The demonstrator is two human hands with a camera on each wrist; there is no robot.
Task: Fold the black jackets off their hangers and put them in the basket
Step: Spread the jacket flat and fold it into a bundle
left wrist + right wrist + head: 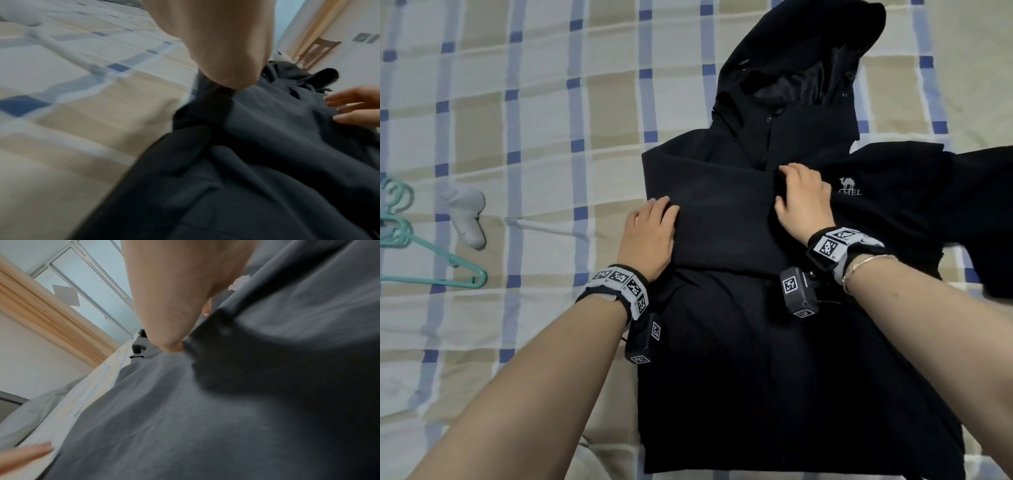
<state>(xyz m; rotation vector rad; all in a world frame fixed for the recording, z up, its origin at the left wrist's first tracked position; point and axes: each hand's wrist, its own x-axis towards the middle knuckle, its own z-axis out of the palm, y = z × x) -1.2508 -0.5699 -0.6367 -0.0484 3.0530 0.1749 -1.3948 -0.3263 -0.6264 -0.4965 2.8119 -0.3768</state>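
A black hooded jacket (pixel 774 359) lies front-up on the checked bed sheet (pixel 534 120), with its hood (pixel 808 51) at the far end. One sleeve (pixel 722 212) is folded across the chest. My left hand (pixel 650 233) lies flat on the folded edge at the jacket's left side; the left wrist view shows this left hand (pixel 222 48) bearing on the fabric (pixel 267 178). My right hand (pixel 803 202) rests on the sleeve's end beside a white camel logo (pixel 849 188), its fingers (pixel 353 105) nearly straight. No hanger is in the jacket. No basket is in view.
Teal plastic hangers (pixel 431 253) lie at the bed's left edge, with a white controller-like object (pixel 465 219) beside them. The jacket's other sleeve (pixel 979 205) spreads off to the right. A wooden chair (pixel 320 48) stands by the far wall.
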